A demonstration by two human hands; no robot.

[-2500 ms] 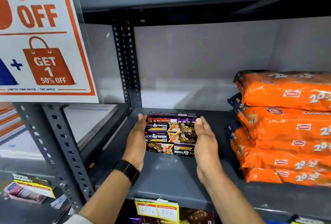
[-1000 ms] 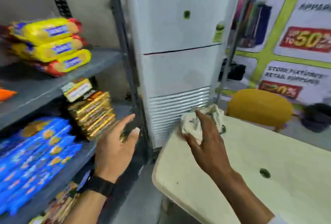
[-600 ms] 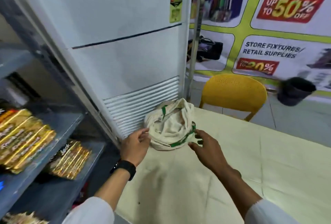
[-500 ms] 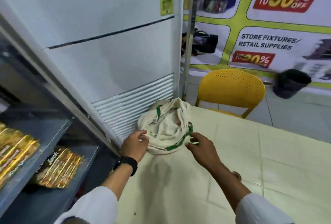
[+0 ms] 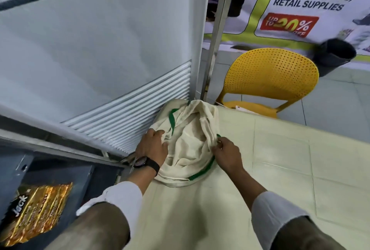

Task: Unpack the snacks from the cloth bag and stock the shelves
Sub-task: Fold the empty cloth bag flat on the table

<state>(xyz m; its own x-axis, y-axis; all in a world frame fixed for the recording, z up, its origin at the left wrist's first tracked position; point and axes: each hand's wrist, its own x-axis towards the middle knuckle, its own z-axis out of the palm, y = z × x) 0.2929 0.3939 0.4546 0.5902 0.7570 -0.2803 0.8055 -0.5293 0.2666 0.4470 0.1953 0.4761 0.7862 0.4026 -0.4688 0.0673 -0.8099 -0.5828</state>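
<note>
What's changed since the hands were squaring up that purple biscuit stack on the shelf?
Both hands let go of the stack and the person turned from the shelf to the table. The left hand now grips the cloth bag at its left rim; the right hand pinches the green-trimmed right edge, spreading the mouth. The bag has stayed on the table corner by the white cabinet; no snack is out yet.

i'm in a shop: a discount poster (image 5: 289, 25) for retail supplies, packaged snacks (image 5: 34, 213) on a metal shelf (image 5: 60, 171).
</note>
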